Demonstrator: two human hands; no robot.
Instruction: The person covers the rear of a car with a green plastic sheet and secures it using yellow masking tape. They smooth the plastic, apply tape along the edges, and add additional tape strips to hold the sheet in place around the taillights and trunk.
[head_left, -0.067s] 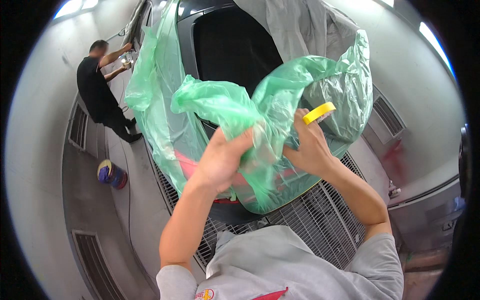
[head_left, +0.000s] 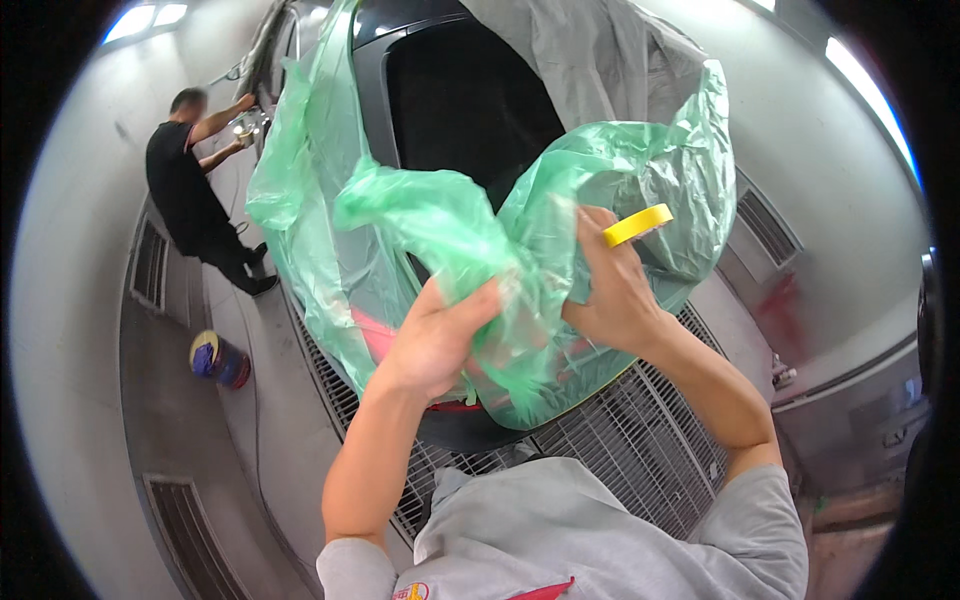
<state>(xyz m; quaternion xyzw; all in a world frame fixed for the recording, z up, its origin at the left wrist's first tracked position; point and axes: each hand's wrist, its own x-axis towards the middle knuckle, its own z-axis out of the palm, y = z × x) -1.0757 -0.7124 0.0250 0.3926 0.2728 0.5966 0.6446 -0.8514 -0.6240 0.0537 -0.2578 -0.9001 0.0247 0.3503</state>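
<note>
Thin green plastic sheeting (head_left: 420, 215) drapes over the rear of a dark car (head_left: 372, 75) and bunches up between my hands. My left hand (head_left: 437, 345) grips the bunched film, its thumb lying across the folds and its fingers partly behind the translucent plastic. To its right, my right hand (head_left: 615, 290) also has hold of the film, though its fingertips are partly hidden. A roll of yellow masking tape (head_left: 637, 225) sits at the knuckles of the right hand. Beneath the film, a red tail light strip (head_left: 372, 333) shows through.
Grey cover cloth (head_left: 600, 60) lies over the car's upper right. Metal floor grating (head_left: 625, 450) runs under the car's rear. At the far left a person in black (head_left: 185, 180) works at the car's side, with a drum (head_left: 220, 360) standing on the floor nearer me.
The gathered film between my hands has shifted slightly, and my right hand has moved a little left. Both hands keep their hold. The whole view has turned slightly.
</note>
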